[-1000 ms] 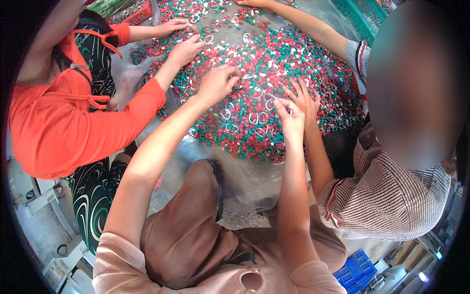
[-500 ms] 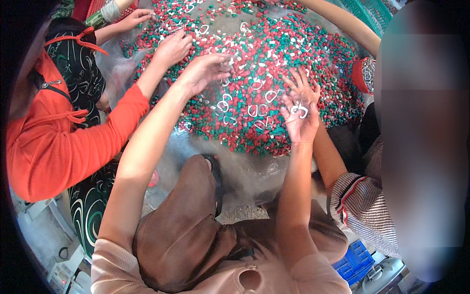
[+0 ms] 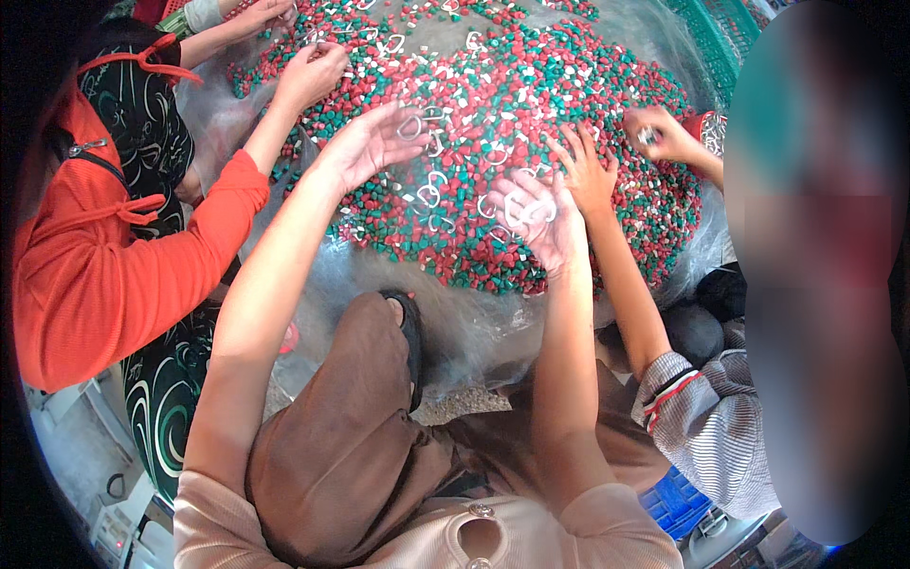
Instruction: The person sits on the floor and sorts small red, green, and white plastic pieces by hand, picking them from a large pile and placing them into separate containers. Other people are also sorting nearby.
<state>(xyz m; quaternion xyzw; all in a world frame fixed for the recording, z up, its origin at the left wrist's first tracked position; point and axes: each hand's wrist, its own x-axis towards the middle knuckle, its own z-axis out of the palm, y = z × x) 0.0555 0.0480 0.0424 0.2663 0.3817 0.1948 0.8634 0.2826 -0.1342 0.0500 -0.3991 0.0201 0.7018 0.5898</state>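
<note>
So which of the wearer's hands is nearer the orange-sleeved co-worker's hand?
Left. The left hand lies just below-right of the co-worker's hand; the right hand sits farther right on the pile.

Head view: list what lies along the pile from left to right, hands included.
Co-worker's hand in an orange sleeve → person's left hand with a white ring by its fingers → person's right hand holding white rings → co-worker's hand in a striped sleeve → another co-worker's hand, all over red and green pieces.

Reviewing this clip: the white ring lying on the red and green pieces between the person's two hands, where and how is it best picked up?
Probably pinch the white ring across its thin rim from above. It lies flat on the loose red and green pieces, so there is no side to get under; the open left hand is nearest.
</note>
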